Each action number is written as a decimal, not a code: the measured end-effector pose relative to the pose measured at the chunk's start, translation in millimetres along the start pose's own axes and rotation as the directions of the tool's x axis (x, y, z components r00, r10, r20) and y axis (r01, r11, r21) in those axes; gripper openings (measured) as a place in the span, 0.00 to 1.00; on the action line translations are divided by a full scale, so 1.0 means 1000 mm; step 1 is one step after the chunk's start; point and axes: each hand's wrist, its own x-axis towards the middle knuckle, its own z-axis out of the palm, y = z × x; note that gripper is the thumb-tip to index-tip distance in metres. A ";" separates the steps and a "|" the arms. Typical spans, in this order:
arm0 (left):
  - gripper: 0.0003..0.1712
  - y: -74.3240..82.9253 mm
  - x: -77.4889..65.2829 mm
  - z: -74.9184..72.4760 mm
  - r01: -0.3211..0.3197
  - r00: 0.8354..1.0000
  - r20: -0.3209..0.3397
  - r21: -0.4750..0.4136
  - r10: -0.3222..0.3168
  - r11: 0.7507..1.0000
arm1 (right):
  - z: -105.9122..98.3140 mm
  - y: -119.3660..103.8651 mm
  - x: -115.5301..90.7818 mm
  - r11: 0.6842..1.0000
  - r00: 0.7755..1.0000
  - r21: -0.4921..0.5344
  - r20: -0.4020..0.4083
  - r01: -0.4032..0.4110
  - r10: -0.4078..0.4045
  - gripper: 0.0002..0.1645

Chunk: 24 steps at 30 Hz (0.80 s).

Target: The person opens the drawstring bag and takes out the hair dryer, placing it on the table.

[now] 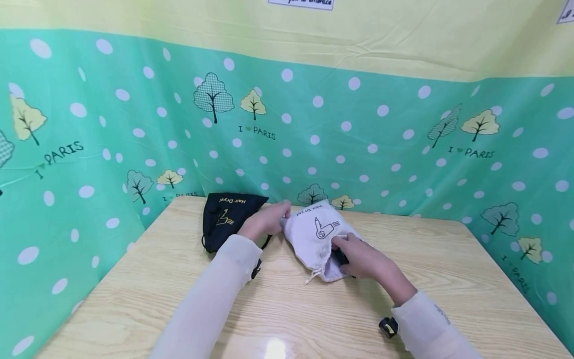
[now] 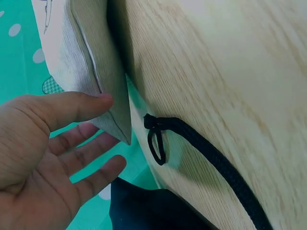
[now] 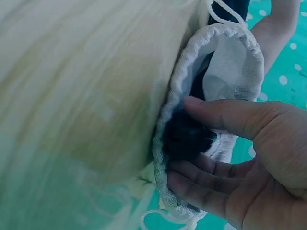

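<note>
A white drawstring pouch, printed "Hair Dryer" with a dryer drawing, lies on the table with its gathered mouth toward me. At its far left, my left hand pinches a bottom corner between thumb and fingers; the left wrist view shows that corner close up. My right hand reaches into the mouth. In the right wrist view its thumb and fingers grip a black bundle just inside the opening. Most of the pouch's contents are hidden, so what the bundle is cannot be told.
A black drawstring pouch, also printed "Hair Dryer", lies left of the white one, near my left forearm. Its black cord trails over the wooden table. A green and yellow patterned curtain hangs behind the table and along its sides.
</note>
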 end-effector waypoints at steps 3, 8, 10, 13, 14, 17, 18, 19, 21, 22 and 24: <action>0.21 -0.001 0.001 0.001 -0.002 1.000 0.004 0.016 0.002 1.000 | 0.001 0.004 -0.002 1.000 0.999 -0.022 -0.029 0.014 -0.014 0.25; 0.19 -0.002 0.001 0.001 0.003 1.000 0.024 0.048 -0.004 0.999 | 0.005 0.010 -0.001 0.998 0.995 -0.048 -0.084 0.042 -0.046 0.22; 0.18 -0.002 0.000 0.000 -0.002 0.999 0.033 0.057 0.000 0.998 | 0.007 0.012 0.000 0.997 0.994 -0.056 -0.098 0.046 -0.052 0.21; 0.17 -0.004 -0.002 -0.001 -0.024 0.999 0.042 0.064 0.021 0.998 | 0.009 0.015 0.002 0.997 0.992 -0.068 -0.110 0.048 -0.055 0.20; 0.17 -0.004 -0.003 -0.002 -0.034 0.998 0.045 0.063 0.031 0.997 | 0.009 0.017 0.002 0.996 0.992 -0.071 -0.113 0.049 -0.057 0.20; 0.16 -0.007 -0.005 -0.002 -0.071 0.997 0.049 0.069 0.068 0.995 | 0.008 0.022 0.000 0.995 0.990 -0.076 -0.118 0.069 -0.078 0.21; 0.16 -0.007 -0.006 -0.003 -0.085 0.995 0.050 0.074 0.081 0.994 | 0.008 0.024 0.000 0.994 0.990 -0.078 -0.117 0.074 -0.083 0.21; 0.15 -0.008 -0.006 -0.003 -0.095 0.994 0.052 0.079 0.091 0.992 | 0.007 0.026 -0.001 0.994 0.990 -0.078 -0.115 0.077 -0.086 0.20; 0.15 -0.009 -0.007 -0.003 -0.118 0.992 0.059 0.097 0.113 0.988 | 0.005 0.028 -0.003 0.993 0.987 -0.079 -0.122 0.092 -0.101 0.21; 0.15 -0.010 -0.008 -0.003 -0.127 0.991 0.063 0.107 0.121 0.986 | 0.005 0.030 -0.004 0.992 0.987 -0.082 -0.124 0.096 -0.106 0.21; 0.15 -0.011 -0.008 -0.003 -0.138 0.989 0.075 0.124 0.130 0.983 | 0.004 0.033 -0.007 0.990 0.983 -0.087 -0.132 0.114 -0.124 0.21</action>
